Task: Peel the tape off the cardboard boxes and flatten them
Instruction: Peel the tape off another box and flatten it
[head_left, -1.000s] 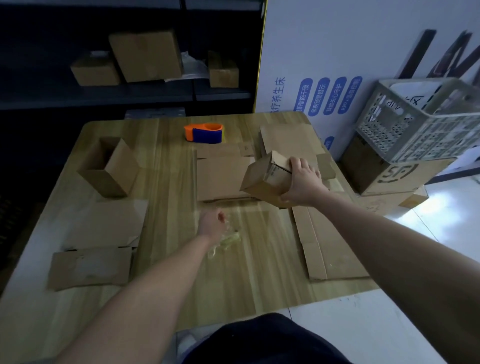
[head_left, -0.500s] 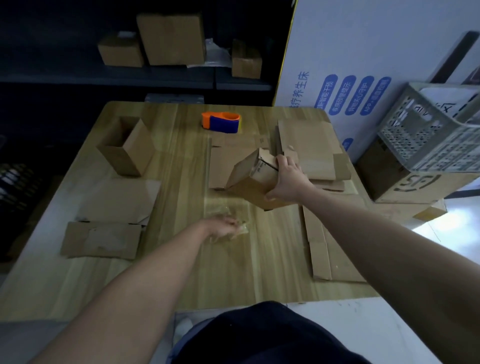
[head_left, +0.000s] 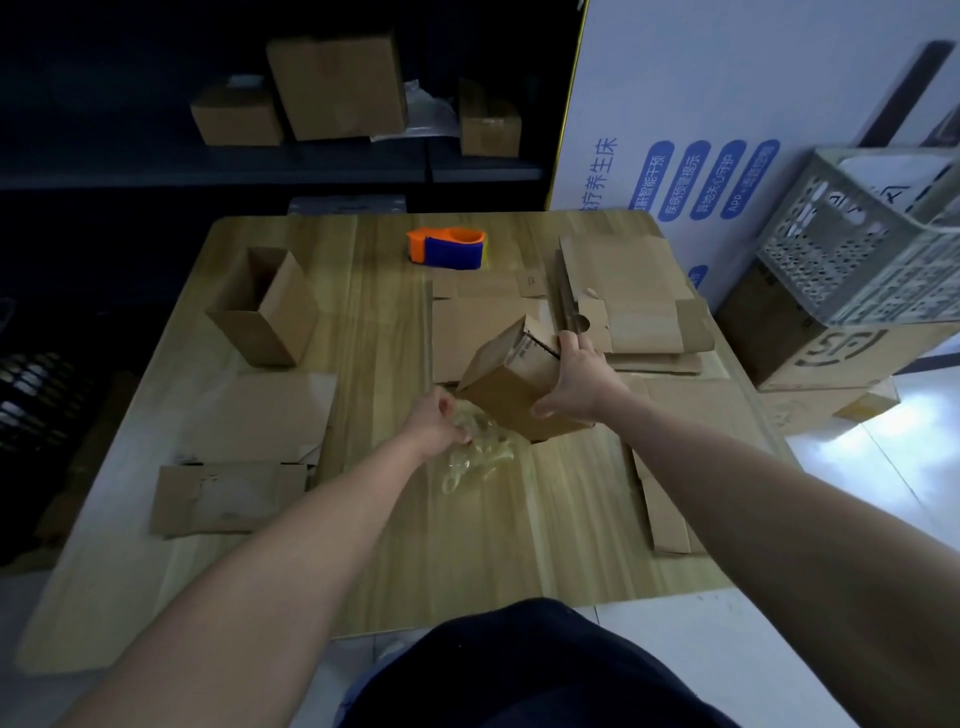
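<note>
Nearest is the person's dark clothing (head_left: 519, 670), at the near edge of the wooden table (head_left: 467, 582). Both bare forearms reach out over the wood. A flattened box (head_left: 228, 496) lies near the left edge, with a flat sheet (head_left: 265, 415) just beyond it. A long flattened piece (head_left: 667, 499) lies along the right edge.

A crumpled wad of clear tape (head_left: 480, 454) sits on the table near the middle. The left hand (head_left: 434, 423) is on its upper left side, with the fingers curled down into it. Just right of it, the right hand (head_left: 576, 384) grips the box (head_left: 511, 384). The thumb lies on the near face and the fingers hook over the top edge by an open seam. The box is tilted with its top leaning away to the left. Its low corner is close to the wood beside the tape, but I cannot tell whether it touches.

Farther off on the left stands an open box (head_left: 265, 312), upright and apart from the rest. Behind the held box lies a flat panel (head_left: 483, 317), and to its right a stack of flattened boxes (head_left: 623, 291). An orange and blue dispenser (head_left: 449, 248) sits near the far edge.

Beyond the table, three closed boxes (head_left: 337, 85) stand on a dark shelf (head_left: 363, 169). To the right, a white board (head_left: 701, 104) with blue labels leans upright. A grey crate (head_left: 872, 234) rests on a brown carton (head_left: 831, 353) on the floor.
</note>
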